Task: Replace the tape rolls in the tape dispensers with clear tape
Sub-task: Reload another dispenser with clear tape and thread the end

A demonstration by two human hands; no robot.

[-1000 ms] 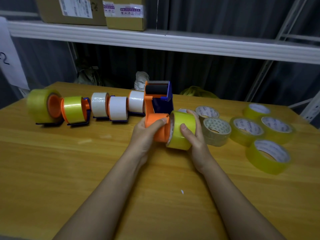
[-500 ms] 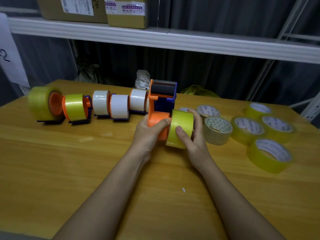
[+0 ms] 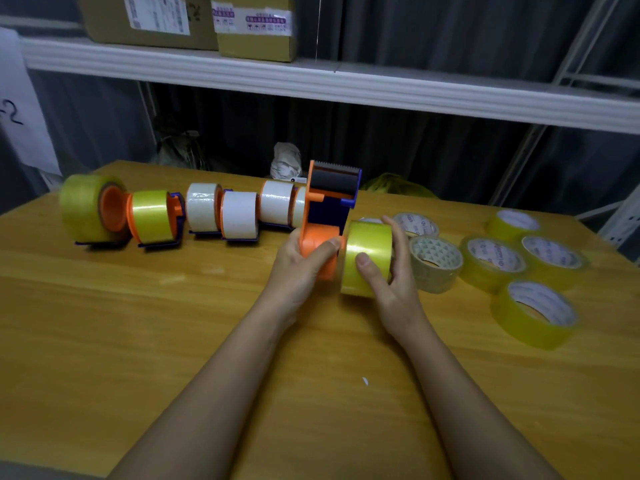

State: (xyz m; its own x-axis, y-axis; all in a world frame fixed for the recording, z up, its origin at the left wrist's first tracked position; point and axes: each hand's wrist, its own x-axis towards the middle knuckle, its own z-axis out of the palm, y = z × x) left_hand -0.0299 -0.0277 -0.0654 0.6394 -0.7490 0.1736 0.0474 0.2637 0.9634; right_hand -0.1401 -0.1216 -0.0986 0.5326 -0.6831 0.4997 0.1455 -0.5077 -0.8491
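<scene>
The left hand (image 3: 304,265) grips the orange-and-blue plastic tape dispenser (image 3: 325,216) above the wooden desk (image 3: 104,323); the right hand (image 3: 384,275) holds a yellowish clear tape roll (image 3: 369,251) at its orange hub. Next, seemingly, the roll needs sliding squarely along that hub.

Wooden table (image 3: 138,341): row of loaded tape dispensers (image 3: 194,216) left of the left hand (image 3: 298,268); loose tape rolls (image 3: 512,268) lying flat right of the right hand (image 3: 391,282).
</scene>
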